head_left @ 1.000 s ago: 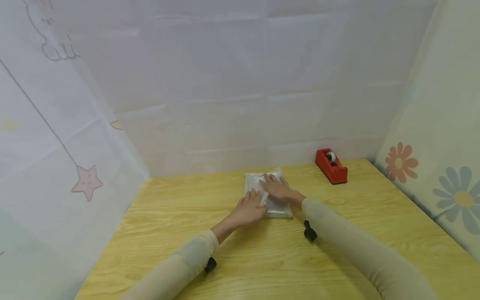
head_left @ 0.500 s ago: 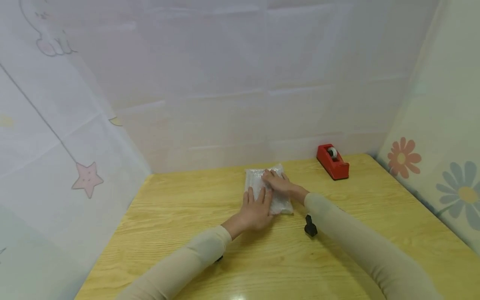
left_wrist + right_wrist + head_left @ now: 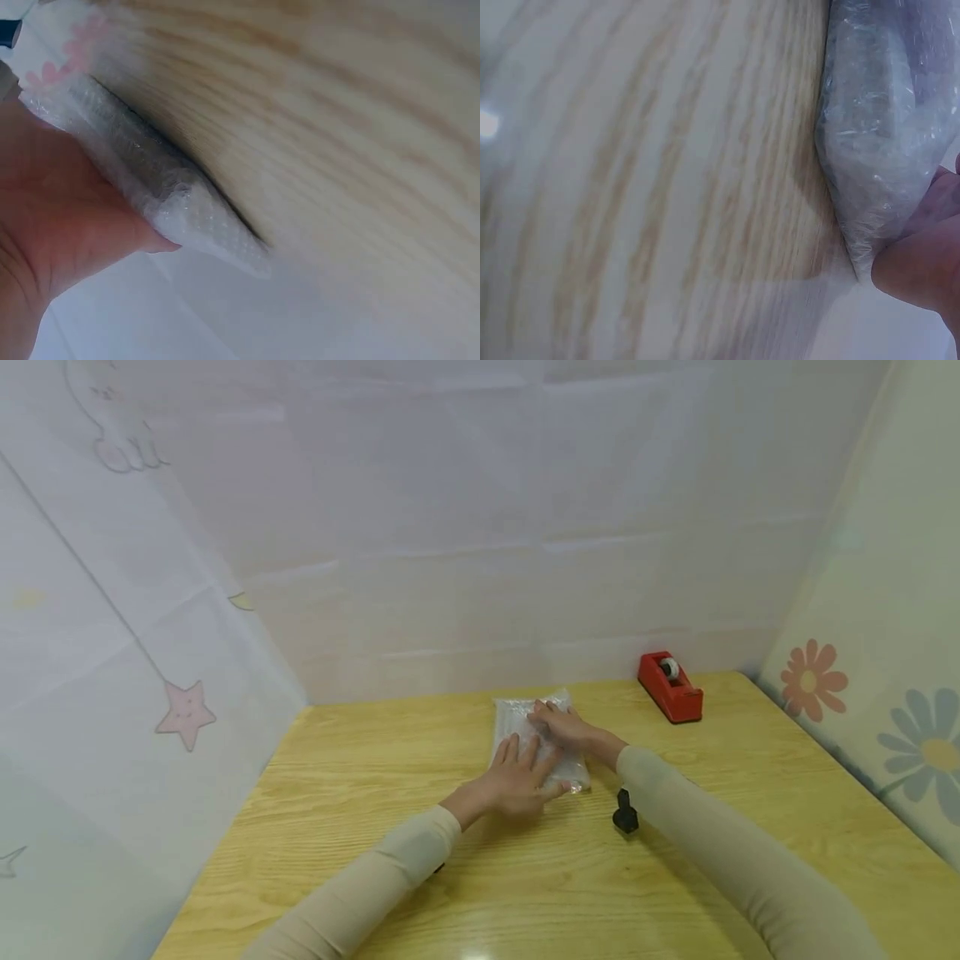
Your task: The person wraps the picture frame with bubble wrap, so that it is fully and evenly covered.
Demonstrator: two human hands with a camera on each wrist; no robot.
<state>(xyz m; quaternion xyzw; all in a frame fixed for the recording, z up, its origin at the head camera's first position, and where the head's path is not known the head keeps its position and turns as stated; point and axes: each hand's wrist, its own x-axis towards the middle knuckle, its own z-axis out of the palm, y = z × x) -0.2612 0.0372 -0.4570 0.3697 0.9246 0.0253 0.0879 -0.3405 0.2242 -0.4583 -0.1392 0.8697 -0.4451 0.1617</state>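
A flat packet wrapped in clear bubble wrap (image 3: 510,720) lies near the back of the wooden table. My left hand (image 3: 517,783) rests on its near part with fingers spread and straight. Across the far right part of the packet lies my right hand (image 3: 562,728), fingers extended over the film. In the left wrist view, the bubble wrap (image 3: 202,217) bulges along its edge next to my left hand (image 3: 67,202). The right wrist view has a fingertip of my right hand (image 3: 922,262) against the packet's crumpled corner (image 3: 877,180). What is inside is hidden by the film.
A red tape dispenser (image 3: 671,687) with a roll stands at the back right of the wooden table (image 3: 375,752). A black wrist-camera part (image 3: 625,814) shows beside the right sleeve. Printed fabric walls border the table at the back and sides.
My left hand has shifted slightly right, and its fingers have spread over the packet. The raised white flap beside it has gone down out of sight. My right hand stays nearly in place.
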